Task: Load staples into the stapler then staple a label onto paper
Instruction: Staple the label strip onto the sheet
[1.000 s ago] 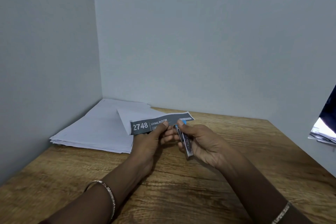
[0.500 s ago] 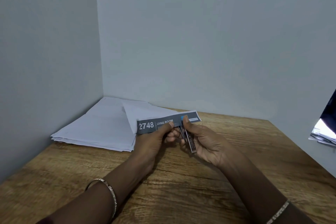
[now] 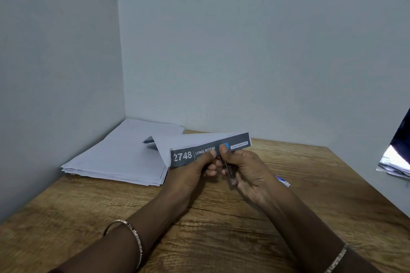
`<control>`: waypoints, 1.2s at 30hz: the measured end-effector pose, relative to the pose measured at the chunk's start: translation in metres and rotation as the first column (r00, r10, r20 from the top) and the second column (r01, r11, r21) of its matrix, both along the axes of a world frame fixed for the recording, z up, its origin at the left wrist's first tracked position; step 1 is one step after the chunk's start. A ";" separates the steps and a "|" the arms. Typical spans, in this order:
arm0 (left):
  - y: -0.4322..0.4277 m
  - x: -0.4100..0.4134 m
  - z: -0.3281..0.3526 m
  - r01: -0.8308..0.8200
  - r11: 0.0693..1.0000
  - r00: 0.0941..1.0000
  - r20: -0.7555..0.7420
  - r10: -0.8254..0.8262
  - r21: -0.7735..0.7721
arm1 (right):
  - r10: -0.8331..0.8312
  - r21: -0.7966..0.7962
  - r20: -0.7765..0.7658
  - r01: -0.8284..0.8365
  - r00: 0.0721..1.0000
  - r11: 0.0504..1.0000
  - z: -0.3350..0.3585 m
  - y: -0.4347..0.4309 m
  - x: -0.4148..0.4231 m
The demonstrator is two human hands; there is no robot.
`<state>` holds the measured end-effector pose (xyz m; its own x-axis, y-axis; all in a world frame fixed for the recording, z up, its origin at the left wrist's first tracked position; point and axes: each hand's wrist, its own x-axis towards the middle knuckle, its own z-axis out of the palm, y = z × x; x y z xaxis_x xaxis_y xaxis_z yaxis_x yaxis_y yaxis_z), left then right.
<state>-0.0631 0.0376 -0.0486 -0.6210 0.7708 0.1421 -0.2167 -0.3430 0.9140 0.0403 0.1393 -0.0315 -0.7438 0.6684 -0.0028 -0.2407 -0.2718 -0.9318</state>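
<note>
Grey label (image 3: 210, 150): dark strip printed "2748 LIVING ROOM", lying along the near edge of a white sheet (image 3: 186, 140); both are held up off the bench (image 3: 221, 217).
Left hand (image 3: 190, 168): closed on label and sheet together, thumb on top near the printed words, fingers underneath.
Right hand (image 3: 246, 168): wrapped around a small metal stapler (image 3: 230, 173), thumb tip pressed on the label's blue patch beside the left thumb.
Stapler position: front end tucked under the label's edge between the two thumbs; whether its mouth straddles the paper I cannot tell, the fingers hide it.
Change over the last second: label and sheet have been raised and swung to the right, and the sheet now stands clear of the paper stack (image 3: 117, 155); a dark object (image 3: 149, 140) shows on that stack behind it.
Meaning: loading looks finished, judging from the closed stapler at the paper's edge; the work is at lining up before the squeeze.
Risk: the label could slip askew on the sheet if either thumb loosens.
Other: a small blue-and-white item (image 3: 282, 181) lies on the bench just right of the right hand.
</note>
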 end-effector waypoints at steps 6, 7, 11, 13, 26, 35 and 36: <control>0.000 -0.004 -0.001 -0.037 0.999 0.999 0.024 0.037 -0.018 | 0.086 0.023 0.066 -0.087 0.994 0.996 0.000 -0.002 -0.002; 0.001 -0.006 -0.002 -0.051 0.998 0.998 0.035 0.052 -0.029 | 0.086 0.025 0.102 -0.089 0.991 0.996 0.001 -0.004 -0.001; 0.003 -0.009 -0.002 -0.099 0.995 0.989 0.112 0.102 -0.035 | -0.278 0.406 0.245 0.162 0.929 0.899 0.000 -0.009 0.000; 0.005 -0.011 -0.001 -0.109 0.994 0.985 0.130 0.112 -0.032 | -0.530 0.668 0.144 0.313 0.835 0.675 -0.003 -0.010 0.001; -0.001 -0.011 0.008 -0.051 0.998 0.994 0.103 0.048 0.026 | -0.514 0.974 -0.207 0.222 0.833 -0.033 -0.004 0.002 0.000; -0.003 -0.011 0.012 -0.071 0.997 0.997 -0.002 0.071 0.036 | -0.402 0.844 -0.017 0.229 0.915 0.485 0.003 0.006 0.005; -0.003 -0.012 0.012 -0.092 0.995 0.996 -0.003 0.092 0.030 | -0.389 0.820 -0.008 0.228 0.921 0.524 0.004 0.006 0.005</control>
